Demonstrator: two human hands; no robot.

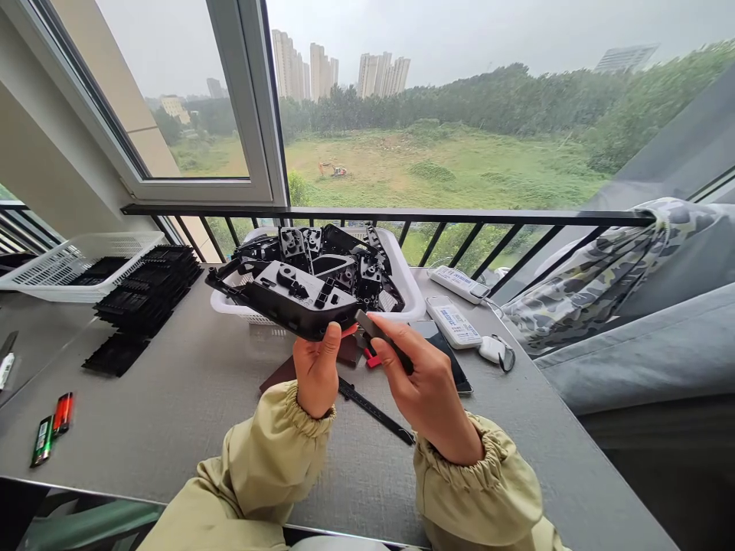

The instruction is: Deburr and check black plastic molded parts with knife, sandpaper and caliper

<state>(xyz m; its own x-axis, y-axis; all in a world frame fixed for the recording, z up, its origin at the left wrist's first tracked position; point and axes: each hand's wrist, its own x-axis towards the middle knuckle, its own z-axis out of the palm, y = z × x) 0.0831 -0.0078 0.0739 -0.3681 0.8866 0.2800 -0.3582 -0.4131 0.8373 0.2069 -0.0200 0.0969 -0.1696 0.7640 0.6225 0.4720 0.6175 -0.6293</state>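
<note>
My left hand [319, 367] grips the near end of a long black molded plastic part [287, 295], its thumb on top. The part is held up in front of a white basket [416, 291] heaped with black plastic pieces [370, 268]. In my right hand [422, 375] is a slim dark flat tool [367, 325], pinched between thumb and fingers, its tip close to the part's right end. Whether the tip touches the part I cannot tell. Below the hands, a thin black strip [376, 411] and a red-and-black object [372, 358], partly hidden, lie on the table.
Stacked black plastic panels [143, 298] stand left, beside another white basket [46, 287]. Two lighters [51, 428] lie front left. White power strips [453, 321], a white earbud case [495, 350] and a dark tablet-like slab [459, 375] lie right. A black railing [402, 215] runs behind.
</note>
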